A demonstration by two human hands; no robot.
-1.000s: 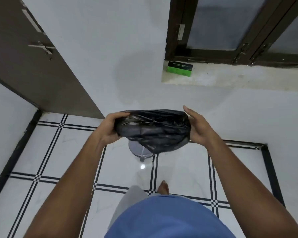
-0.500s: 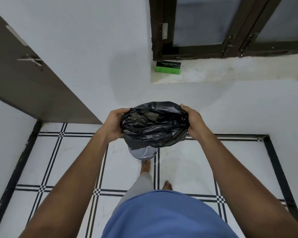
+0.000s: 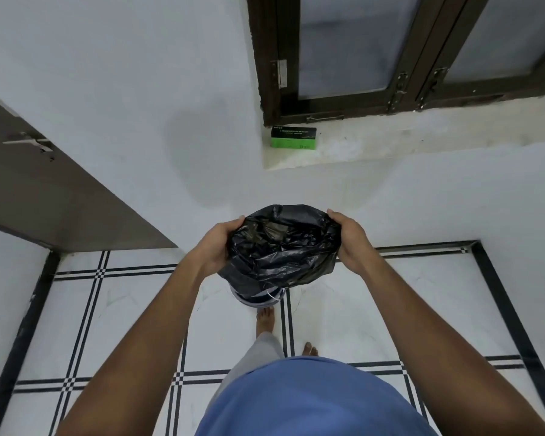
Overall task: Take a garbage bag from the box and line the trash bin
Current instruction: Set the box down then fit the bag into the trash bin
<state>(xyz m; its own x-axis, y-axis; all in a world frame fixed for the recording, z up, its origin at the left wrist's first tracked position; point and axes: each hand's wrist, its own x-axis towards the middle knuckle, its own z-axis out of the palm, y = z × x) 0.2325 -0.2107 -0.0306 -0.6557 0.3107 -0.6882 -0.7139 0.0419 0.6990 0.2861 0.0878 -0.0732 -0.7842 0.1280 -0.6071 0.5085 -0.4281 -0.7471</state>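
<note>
Above the tiled floor (image 3: 123, 309), directly over the small round trash bin (image 3: 258, 298), you are holding the crumpled black plastic garbage bag (image 3: 280, 247) with its mouth spread open between your two hands. Your left hand (image 3: 216, 247) grips the bag's left edge with fingers curled round the rim, and your right hand (image 3: 350, 239) does the same on the right edge, thumb along the top. Only the near lower curve of the bin shows beneath the bag, so whether the bag's bottom has already entered the bin cannot be told.

By the look of it, the first half of the job is done: the bag is out of the green cardboard box (image 3: 293, 138), which sits well apart on the window ledge (image 3: 390, 143). What remains, judging from this, is to lower the bag into the bin, push its body down inside, and fold the open rim over the bin's lip all the way round.
</note>
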